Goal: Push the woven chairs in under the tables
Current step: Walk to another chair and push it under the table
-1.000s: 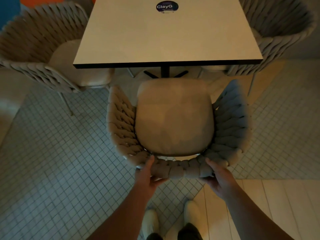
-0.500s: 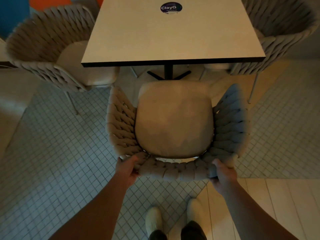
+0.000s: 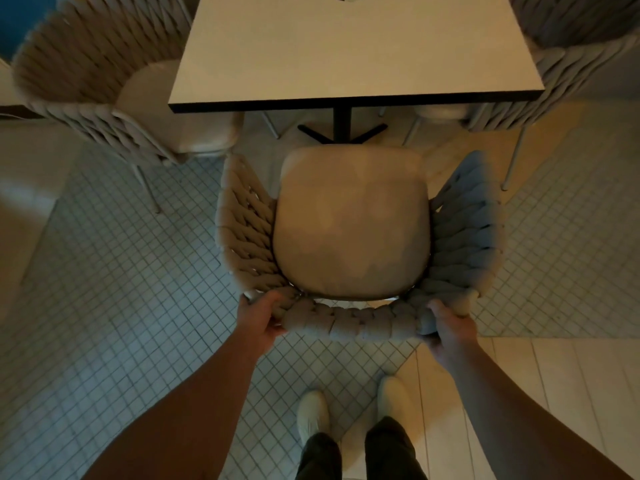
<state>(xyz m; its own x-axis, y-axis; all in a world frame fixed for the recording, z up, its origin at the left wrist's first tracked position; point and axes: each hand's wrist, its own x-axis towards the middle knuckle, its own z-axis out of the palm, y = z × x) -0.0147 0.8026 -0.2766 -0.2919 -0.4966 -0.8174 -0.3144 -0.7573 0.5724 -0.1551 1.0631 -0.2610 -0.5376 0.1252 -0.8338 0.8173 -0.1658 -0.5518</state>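
Note:
A woven chair (image 3: 353, 322) with a beige seat cushion stands directly in front of me, facing a white square table (image 3: 349, 53) with a black edge and black pedestal base. The cushion's front edge lies just short of the table's near edge. My left hand (image 3: 261, 318) grips the left end of the braided backrest. My right hand (image 3: 450, 327) grips the right end of the same backrest. Both arms reach forward from the bottom of the view.
Another woven chair (image 3: 86, 84) sits at the table's left side, partly under it. A third woven chair (image 3: 571, 64) sits at the right side. The floor has small white tiles, with pale planks at lower right. My two shoes (image 3: 349, 410) stand behind the chair.
Both hands slid outward along the backrest from its middle to its corners and closed on it. The view shifted a little, with the table's edge now nearer the top.

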